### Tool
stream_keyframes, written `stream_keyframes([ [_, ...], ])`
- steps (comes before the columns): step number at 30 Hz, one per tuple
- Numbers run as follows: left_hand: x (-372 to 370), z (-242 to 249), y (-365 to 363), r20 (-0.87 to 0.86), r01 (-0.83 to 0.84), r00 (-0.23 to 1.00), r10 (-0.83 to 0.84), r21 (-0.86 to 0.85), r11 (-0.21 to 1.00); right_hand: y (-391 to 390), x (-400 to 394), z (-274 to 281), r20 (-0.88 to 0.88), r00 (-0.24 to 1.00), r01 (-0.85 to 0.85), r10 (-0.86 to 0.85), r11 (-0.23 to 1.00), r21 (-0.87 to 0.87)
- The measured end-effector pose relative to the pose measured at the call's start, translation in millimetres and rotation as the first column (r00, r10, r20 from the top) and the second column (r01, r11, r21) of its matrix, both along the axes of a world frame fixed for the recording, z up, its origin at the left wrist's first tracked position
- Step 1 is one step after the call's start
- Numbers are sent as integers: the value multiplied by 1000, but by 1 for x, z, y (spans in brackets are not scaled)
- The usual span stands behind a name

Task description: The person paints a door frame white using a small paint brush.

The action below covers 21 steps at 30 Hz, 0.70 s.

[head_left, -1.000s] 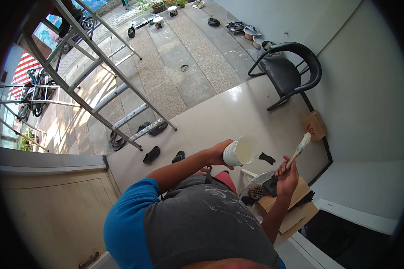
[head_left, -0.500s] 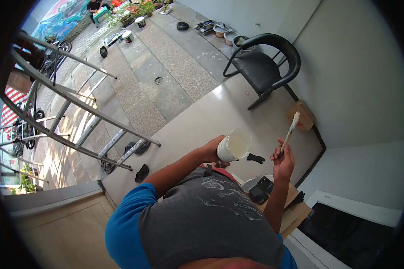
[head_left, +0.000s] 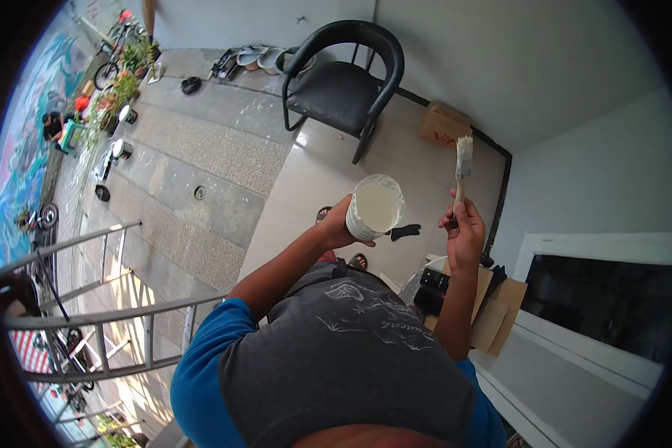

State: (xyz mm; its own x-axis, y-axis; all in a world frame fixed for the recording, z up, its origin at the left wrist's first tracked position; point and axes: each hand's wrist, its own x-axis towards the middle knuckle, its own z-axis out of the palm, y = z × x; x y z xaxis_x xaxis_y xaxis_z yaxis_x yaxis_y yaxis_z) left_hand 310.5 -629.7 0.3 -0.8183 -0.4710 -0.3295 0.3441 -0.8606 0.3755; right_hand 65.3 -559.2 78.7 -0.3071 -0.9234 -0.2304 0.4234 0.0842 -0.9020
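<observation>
My left hand (head_left: 337, 224) is wrapped round the side of a white paint tub (head_left: 376, 206) in front of my chest. Pale paint lies inside, and dried smears mark the rim. To the right, my right hand (head_left: 465, 230) grips the handle of a paintbrush (head_left: 464, 158), whose whitish bristles point up, apart from the tub. A black object (head_left: 406, 232) lies on the floor just beyond the tub.
A black armchair (head_left: 336, 91) stands ahead, with a cardboard box (head_left: 446, 124) by the wall. A metal ladder (head_left: 127, 316) is at left. Dark items rest on cardboard (head_left: 500, 316) near my right forearm. A person (head_left: 54, 127) sits far off.
The view has turned to the right, so the chair and ladder appear further left. My right hand has raised the brush more upright. Both hands keep their holds.
</observation>
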Motion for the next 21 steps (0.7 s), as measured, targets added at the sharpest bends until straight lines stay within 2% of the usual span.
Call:
stream_keyframes([
  [2,-6,-6,-29,62,14,998,-4,-158,987,-12,0,2,-61,994,87,-88,996,-26],
  [4,-13,1,-61,53,62,997,-55,-141,988,-28,-5,2,-29,988,146,-149,986,-74],
  [6,-18,8,-85,109,1,994,10,-98,995,-40,-5,6,-102,974,181,-200,968,-172],
  [7,-21,9,-98,107,30,994,-21,-91,995,-45,-5,10,-105,968,209,-228,964,-165],
  [9,-28,10,-128,18,109,994,-108,-33,994,-55,-10,29,-156,941,244,-301,921,-305],
  [10,-30,10,-139,16,136,991,-135,-29,990,-59,-11,39,-159,932,269,-326,915,-302],
  [11,-32,10,-151,144,191,980,-141,-448,873,-62,-13,50,-267,881,297,-390,897,-328],
  [12,-35,10,-161,246,250,965,-88,-774,581,-64,-16,62,-371,815,318,-446,878,-357],
  [13,-41,7,-168,237,255,966,-108,-775,578,-65,-20,74,-386,812,283,-438,873,-396],
  [14,-49,4,-175,157,225,974,-164,-583,781,-67,-27,86,-395,799,295,-453,868,-399],
  [15,-57,2,-183,70,210,978,-198,-339,917,-69,-34,96,-386,783,286,-488,833,-474],
  [16,-71,9,-192,60,248,969,-241,-331,911,-69,-39,105,-379,755,292,-536,791,-537],
  [18,-88,25,-199,117,266,962,-249,-163,950,-74,-46,120,-418,725,297,-548,796,-528],
  [20,-108,17,-204,73,296,955,-287,-189,936,-80,-56,130,-450,710,225,-542,780,-584],
  [21,-119,12,-208,34,305,952,-305,-221,926,-78,-64,132,-502,700,199,-508,814,-546],
])
